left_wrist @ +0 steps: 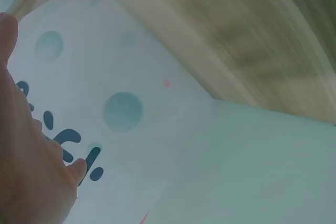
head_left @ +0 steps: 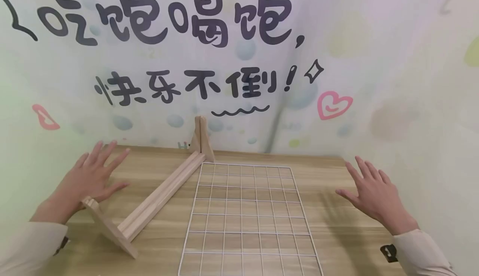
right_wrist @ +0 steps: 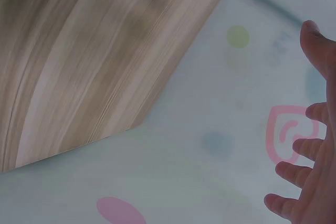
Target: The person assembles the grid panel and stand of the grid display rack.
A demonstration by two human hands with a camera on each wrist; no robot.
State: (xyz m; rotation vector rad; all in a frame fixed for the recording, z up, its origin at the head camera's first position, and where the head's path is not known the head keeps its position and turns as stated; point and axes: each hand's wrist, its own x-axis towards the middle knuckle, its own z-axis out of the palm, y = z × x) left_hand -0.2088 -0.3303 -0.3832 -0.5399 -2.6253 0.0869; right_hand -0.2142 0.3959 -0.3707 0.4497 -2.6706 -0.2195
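My left hand [head_left: 87, 178] hovers with spread fingers at the left of the table, beside a wooden stand. The stand has a long slotted bar [head_left: 162, 195] with an upright end piece at each end; the near end piece [head_left: 110, 228] overlaps the wrist area in the head view. My right hand [head_left: 374, 195], fingers also spread, is over the table's right edge and holds nothing. A white wire grid panel [head_left: 248, 215] lies flat between the hands, its far left corner close to the stand's far end piece [head_left: 202, 139].
The wood-grain table [head_left: 325, 176] meets a printed backdrop [head_left: 239, 60] with large dark lettering and a pink heart [head_left: 334, 105]. Pale walls stand close on both sides. The right wrist view shows a table corner [right_wrist: 137, 124] and a bit of the grid.
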